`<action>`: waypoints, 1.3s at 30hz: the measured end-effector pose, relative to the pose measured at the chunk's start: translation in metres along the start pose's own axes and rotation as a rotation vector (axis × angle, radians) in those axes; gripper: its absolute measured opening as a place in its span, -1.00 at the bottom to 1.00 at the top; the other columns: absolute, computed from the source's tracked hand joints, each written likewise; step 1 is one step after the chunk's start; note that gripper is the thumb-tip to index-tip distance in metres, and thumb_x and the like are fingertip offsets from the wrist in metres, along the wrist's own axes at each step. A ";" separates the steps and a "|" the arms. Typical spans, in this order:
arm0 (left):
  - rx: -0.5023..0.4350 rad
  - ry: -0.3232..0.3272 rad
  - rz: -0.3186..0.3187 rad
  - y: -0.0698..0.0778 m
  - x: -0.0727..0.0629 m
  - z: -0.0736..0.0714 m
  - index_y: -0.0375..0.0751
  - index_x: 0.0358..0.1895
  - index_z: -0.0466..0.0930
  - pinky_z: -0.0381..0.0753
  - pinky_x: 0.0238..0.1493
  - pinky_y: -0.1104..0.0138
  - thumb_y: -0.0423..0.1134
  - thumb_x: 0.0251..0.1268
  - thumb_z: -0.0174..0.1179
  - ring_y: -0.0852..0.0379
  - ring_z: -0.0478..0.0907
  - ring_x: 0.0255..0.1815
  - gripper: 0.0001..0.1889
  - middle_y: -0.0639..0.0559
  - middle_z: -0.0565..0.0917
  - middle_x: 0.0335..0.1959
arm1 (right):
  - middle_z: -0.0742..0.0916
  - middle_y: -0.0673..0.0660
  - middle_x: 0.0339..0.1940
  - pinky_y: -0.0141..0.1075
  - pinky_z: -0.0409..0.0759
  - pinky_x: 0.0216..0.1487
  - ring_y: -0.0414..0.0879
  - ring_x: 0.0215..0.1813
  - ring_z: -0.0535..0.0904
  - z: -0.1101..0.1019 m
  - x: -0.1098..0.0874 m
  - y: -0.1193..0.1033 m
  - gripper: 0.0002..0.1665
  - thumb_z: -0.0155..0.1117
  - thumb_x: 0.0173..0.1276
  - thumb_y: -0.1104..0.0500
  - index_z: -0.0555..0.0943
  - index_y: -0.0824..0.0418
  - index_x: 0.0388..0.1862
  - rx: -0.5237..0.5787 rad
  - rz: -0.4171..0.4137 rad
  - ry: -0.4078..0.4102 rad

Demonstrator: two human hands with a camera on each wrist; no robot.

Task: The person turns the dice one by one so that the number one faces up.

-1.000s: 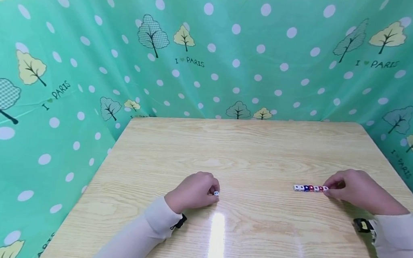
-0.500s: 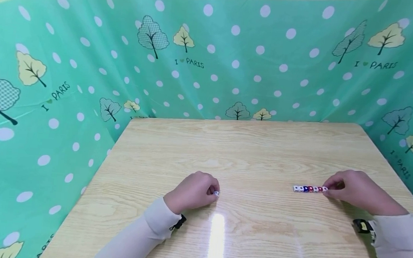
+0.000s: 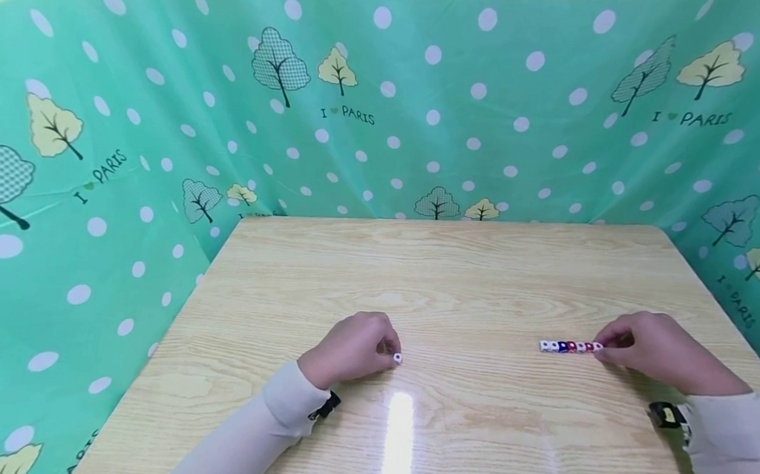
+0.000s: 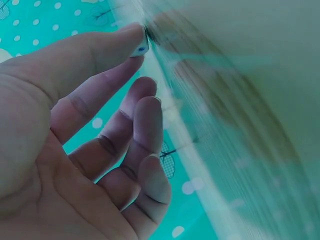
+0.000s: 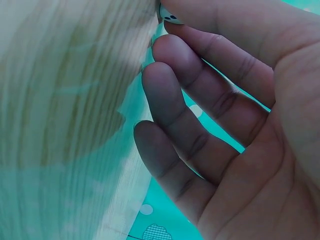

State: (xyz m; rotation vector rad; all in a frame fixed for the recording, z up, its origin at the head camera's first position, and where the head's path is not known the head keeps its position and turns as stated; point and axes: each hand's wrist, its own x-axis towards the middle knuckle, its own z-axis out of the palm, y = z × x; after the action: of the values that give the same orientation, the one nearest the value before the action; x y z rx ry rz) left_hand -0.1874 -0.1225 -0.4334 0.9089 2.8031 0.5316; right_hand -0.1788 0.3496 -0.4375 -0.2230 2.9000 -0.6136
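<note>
Near the middle of the table, my left hand [image 3: 351, 348] pinches a white die [image 3: 397, 358] between thumb and index finger, one dot facing up. In the left wrist view that die [image 4: 140, 50] peeks out under the thumb tip, close to the tabletop, while the other fingers curl loosely. To the right lies a straight row of several small dice [image 3: 563, 347], white, blue and red, single dots on top. My right hand [image 3: 669, 353] holds the white die [image 3: 598, 347] at its right end. Most of this end die [image 5: 171, 16] is hidden by the thumb in the right wrist view.
Both hands work over a light wood-grain table [image 3: 457, 273]. A green dotted cloth [image 3: 403, 112] with printed trees hangs around its back and sides. Black wrist straps [image 3: 666, 415] sit at the sleeve cuffs. A bright light reflection [image 3: 398, 447] streaks the front of the tabletop.
The die in my left fingers has turned from a two-dot face to a single dot upward. My left hand has shifted slightly left; the right hand and row stay put.
</note>
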 end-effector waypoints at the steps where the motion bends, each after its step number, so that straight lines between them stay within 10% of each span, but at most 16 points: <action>1: -0.001 -0.004 -0.006 0.000 0.000 0.000 0.15 -0.33 0.84 0.53 -0.26 0.39 -0.15 0.19 0.49 0.29 0.56 -0.32 -0.96 0.32 0.70 -0.33 | 0.80 0.01 -0.27 -0.20 0.52 -0.26 -0.09 -0.26 0.56 0.000 0.000 0.000 -0.86 0.61 0.17 0.13 0.81 0.07 -0.29 0.001 -0.001 0.000; 29: 0.080 0.011 -0.005 0.008 0.002 0.001 0.15 -0.43 0.80 0.50 -0.38 0.38 -0.15 0.19 0.43 0.31 0.48 -0.40 -0.93 0.26 0.68 -0.38 | 0.75 -0.05 -0.34 -0.27 0.48 -0.32 -0.09 -0.31 0.51 0.001 0.003 0.000 -0.85 0.58 0.21 0.15 0.79 0.07 -0.24 0.035 0.006 -0.044; 39: 0.141 0.015 0.044 0.029 0.024 0.007 0.16 -0.43 0.80 0.47 -0.45 0.39 -0.04 0.19 0.48 0.33 0.48 -0.41 -0.91 0.29 0.67 -0.38 | 0.78 0.02 -0.27 -0.24 0.50 -0.31 -0.07 -0.29 0.52 -0.002 0.000 0.001 -0.87 0.56 0.23 0.19 0.81 0.10 -0.23 0.038 0.027 -0.037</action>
State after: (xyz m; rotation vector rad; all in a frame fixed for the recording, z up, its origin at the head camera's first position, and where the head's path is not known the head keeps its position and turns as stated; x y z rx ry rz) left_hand -0.1899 -0.0845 -0.4300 0.9985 2.8703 0.3507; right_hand -0.1790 0.3515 -0.4364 -0.1878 2.8483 -0.6531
